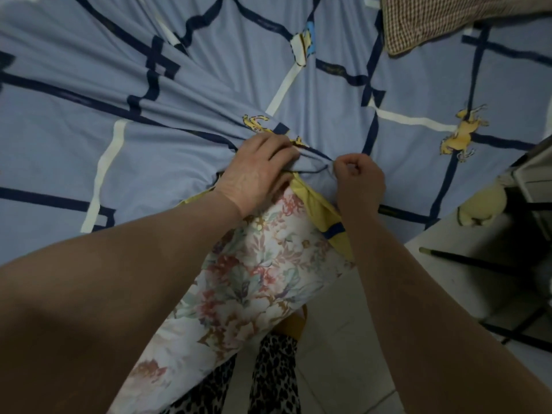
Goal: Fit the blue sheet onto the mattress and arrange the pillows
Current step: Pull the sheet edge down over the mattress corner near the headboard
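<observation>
two bare forearms reach from the near edge toward a mattress corner. left hand (257,171) lies over bunched fabric, fingers curled into the gather and holding it. right hand (357,177), just beside it, is fisted, pinching a fold. blue sheet (185,85), checked with dark and white lines, spreads across the far bed, creases fanning from the grip. floral mattress (254,282) shows bare below the hands. checked pillow (433,19) sits far right. sheet looks light, soft, stretchy; best gripped at its yellow hem (313,204).

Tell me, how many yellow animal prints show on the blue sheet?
3: one animal print at right, one animal print above the left hand, one up top; folds may hide more.
</observation>
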